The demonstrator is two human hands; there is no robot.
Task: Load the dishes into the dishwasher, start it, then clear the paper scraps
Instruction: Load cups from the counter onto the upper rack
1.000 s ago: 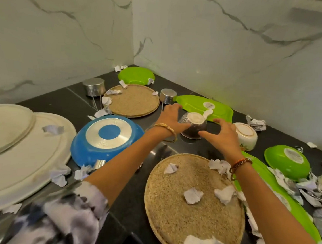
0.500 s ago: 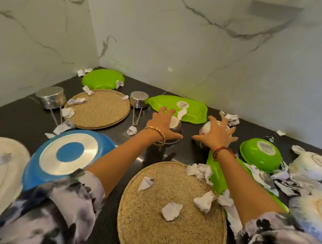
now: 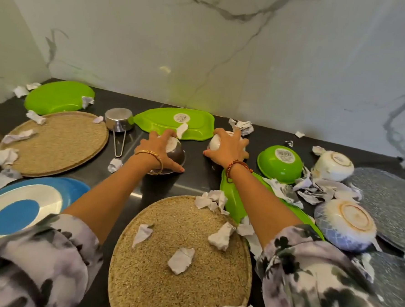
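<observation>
Worktop [image 3: 202, 177], black, far edge against marble wall: upturned dishes, scattered paper scraps [image 3: 180, 260].
Dark bowl [image 3: 175, 153], mid-counter: left hand [image 3: 158, 149] curled over it.
White bowl [image 3: 215, 142], nearer far edge: right hand [image 3: 229, 146] gripping.
Risk: one-handed lifts slipping; scraps clinging to dishes.

Black countertop [image 3: 195, 176], marble wall [image 3: 249, 61]
</observation>
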